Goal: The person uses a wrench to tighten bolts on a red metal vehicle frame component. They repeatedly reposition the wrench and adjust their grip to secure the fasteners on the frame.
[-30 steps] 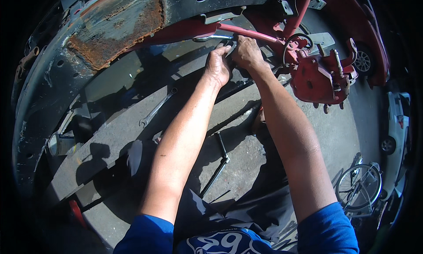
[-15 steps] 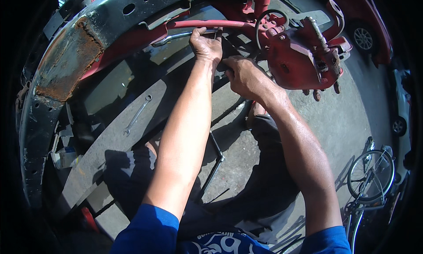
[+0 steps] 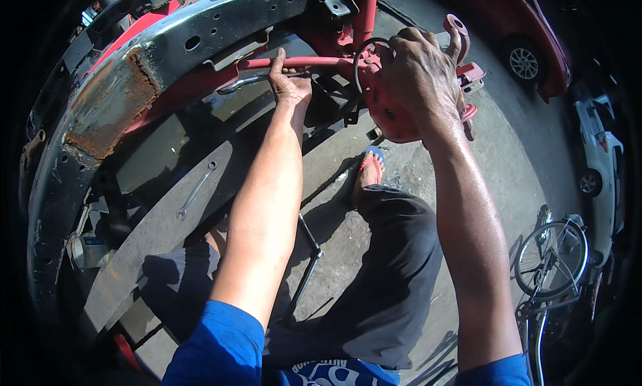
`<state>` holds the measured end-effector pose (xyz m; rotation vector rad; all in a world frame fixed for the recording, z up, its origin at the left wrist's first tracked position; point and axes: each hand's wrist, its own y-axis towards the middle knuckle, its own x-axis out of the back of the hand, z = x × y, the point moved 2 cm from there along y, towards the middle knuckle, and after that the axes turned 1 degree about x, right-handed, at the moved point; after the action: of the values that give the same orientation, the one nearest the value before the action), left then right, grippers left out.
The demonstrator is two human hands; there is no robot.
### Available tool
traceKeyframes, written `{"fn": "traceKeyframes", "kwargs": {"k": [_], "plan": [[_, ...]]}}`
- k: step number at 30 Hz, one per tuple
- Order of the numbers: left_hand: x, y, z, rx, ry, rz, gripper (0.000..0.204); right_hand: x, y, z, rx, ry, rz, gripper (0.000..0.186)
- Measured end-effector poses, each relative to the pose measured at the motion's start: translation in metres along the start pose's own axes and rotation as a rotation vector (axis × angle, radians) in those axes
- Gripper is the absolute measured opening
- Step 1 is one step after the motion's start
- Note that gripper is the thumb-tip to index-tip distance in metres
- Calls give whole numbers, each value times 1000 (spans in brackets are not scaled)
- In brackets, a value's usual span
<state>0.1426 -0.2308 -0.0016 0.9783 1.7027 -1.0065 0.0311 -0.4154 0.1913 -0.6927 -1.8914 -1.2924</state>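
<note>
My left hand (image 3: 289,85) is closed around a chrome wrench (image 3: 234,85) just beneath a red tube (image 3: 321,62), its thumb pointing up. My right hand (image 3: 422,75) is raised over the red steel knuckle assembly (image 3: 391,122), fingers bent on its upper part; what they grip is hidden. A black hose loop (image 3: 361,55) curves beside the right fingers. Above and left runs a dark frame rail (image 3: 237,11) with drilled holes and a rusted section (image 3: 107,105).
An open-ended spanner (image 3: 196,190) lies on a grey beam (image 3: 154,232); a black breaker bar (image 3: 307,269) is on the concrete (image 3: 498,165) by my legs. A bicycle (image 3: 550,255), red car (image 3: 548,45) and white car (image 3: 598,145) stand at the right.
My right hand has moved up and right from beside my left hand onto the red assembly. My left hand has shifted left; the assembly sits further left in view.
</note>
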Motion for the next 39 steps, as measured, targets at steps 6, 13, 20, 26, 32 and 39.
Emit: {"fn": "traceKeyframes", "kwargs": {"k": [6,13,20,26,32,39], "plan": [[0,0,-8,236,108,-88,53,7,4,4,-65,-14,61,31],[4,-54,-31,340,228,9,49,13,-1,8,-74,-30,25,28],[32,-120,-104,550,357,30,49,20,0,9,-36,-80,125,27],[33,-123,-102,533,275,45,38,12,-8,1,-7,21,-62,27],[43,-94,-95,522,527,392,16,2,-10,0,-32,126,-123,19],[46,-24,-46,231,618,298,21,0,-9,-2,-50,58,-104,17]]}}
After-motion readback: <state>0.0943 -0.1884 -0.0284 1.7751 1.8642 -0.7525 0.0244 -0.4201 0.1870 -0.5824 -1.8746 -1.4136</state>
